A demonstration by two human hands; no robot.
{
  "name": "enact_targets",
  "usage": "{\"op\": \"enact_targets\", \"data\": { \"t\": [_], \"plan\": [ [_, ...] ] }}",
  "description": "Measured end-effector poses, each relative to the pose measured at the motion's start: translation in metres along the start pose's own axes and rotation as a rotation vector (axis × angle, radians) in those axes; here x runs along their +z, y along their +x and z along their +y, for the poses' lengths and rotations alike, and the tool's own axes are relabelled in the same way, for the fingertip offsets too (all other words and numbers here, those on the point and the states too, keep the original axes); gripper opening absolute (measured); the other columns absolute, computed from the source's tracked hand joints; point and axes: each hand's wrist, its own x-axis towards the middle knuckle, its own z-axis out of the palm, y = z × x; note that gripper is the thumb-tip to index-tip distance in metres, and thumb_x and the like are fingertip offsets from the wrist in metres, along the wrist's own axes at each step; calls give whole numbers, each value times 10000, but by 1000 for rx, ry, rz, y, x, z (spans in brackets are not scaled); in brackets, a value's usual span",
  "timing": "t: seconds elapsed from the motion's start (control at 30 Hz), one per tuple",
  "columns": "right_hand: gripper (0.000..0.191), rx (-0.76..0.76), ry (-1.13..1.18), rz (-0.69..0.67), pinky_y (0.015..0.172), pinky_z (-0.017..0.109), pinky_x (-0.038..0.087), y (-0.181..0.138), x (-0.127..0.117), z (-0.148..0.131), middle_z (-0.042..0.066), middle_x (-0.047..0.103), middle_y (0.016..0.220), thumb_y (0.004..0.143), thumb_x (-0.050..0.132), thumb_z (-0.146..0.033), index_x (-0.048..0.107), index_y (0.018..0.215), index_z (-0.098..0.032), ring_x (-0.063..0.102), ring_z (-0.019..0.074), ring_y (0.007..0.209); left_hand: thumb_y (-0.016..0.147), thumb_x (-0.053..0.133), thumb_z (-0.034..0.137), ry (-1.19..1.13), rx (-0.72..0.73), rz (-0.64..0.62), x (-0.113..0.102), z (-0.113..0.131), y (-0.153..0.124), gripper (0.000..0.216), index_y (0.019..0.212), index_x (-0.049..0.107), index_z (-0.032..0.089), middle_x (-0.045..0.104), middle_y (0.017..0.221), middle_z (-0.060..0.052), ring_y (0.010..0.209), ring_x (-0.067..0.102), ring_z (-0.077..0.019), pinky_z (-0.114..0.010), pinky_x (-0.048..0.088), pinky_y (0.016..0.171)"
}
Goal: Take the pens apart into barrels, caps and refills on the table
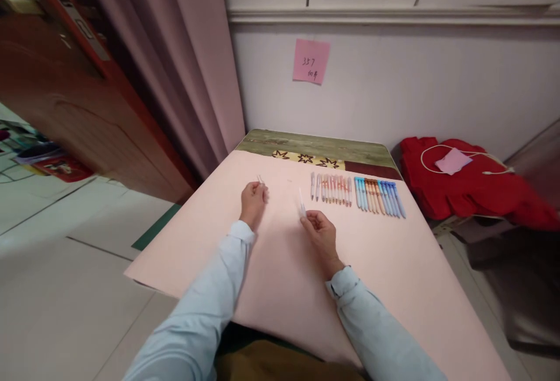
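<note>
Right grip [321,229] is pinched on a slim pale part [302,207], best kept steady; left grip [254,199] is closed on a small piece [259,179].

Two hands are in view, one left hand [254,201] and one right hand [321,232], in two pale-blue sleeves [367,314]. The right holds one slender piece [302,209]; the left has thin whitish bits [260,179], too small to count. One tiny piece [289,181] lies on the one table [280,264]. Pens form two groups: the left group [335,189] has two greyish ones and roughly eight pinkish-orange; the right group [380,197] runs to about a dozen in three colours, too tightly packed for an exact count. Three stars [305,158] decorate the table's far edge. Paper notes number two: one on the wall [311,61], one on a single red cloth [437,188], beside one cord [423,159].
</note>
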Motion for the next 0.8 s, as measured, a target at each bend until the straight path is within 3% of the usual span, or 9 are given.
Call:
{"op": "enact_targets", "data": {
  "t": [0.03, 0.07, 0.13, 0.2, 0.43, 0.8],
  "plan": [
    [259, 0, -9, 10, 699, 286, 508, 1, -1, -1, 33, 693, 821, 803, 684, -423, 661, 928, -196, 629, 170, 743, 969, 383, 355, -103, -9, -25, 13, 3, -5, 271, 932, 568, 160, 686, 913, -95, 786, 654, -165, -321, 524, 733],
    [263, -3, -22, 14, 703, 286, 507, 1, -2, -1, 39, 699, 833, 813, 673, -424, 666, 935, -191, 632, 173, 752, 960, 423, 387, -397, -61, -76, 24, 6, -10, 280, 934, 567, 148, 692, 912, -103, 750, 653, -151, -313, 529, 717],
    [268, -21, -66, 15, 698, 282, 502, 1, -3, -3, 44, 709, 843, 829, 652, -423, 679, 941, -181, 633, 176, 752, 901, 556, 435, -836, -158, -141, 42, 10, -20, 296, 907, 564, 140, 698, 851, -92, 664, 639, -126, -291, 530, 671],
    [262, -44, -131, 14, 679, 274, 495, 0, -2, -4, 43, 715, 832, 844, 634, -416, 691, 935, -177, 631, 173, 730, 823, 681, 437, -1076, -215, -197, 50, 13, -27, 327, 878, 572, 134, 707, 815, -88, 635, 639, -119, -277, 531, 657],
    [237, -48, -296, 19, 623, 256, 465, 0, 3, -3, 27, 699, 766, 873, 606, -395, 704, 925, -185, 602, 158, 655, 760, 782, 297, -1202, -334, -368, 39, 20, -32, 281, 905, 594, 146, 735, 937, -90, 735, 681, -128, -253, 543, 697],
    [254, 29, -276, 38, 575, 236, 410, 3, 7, -1, 8, 634, 730, 880, 603, -407, 694, 943, -179, 508, 131, 616, 760, 777, 299, -1258, -414, -395, 41, 23, -23, 291, 963, 629, 152, 728, 897, -61, 733, 673, -123, -232, 526, 680]
  ]
}}
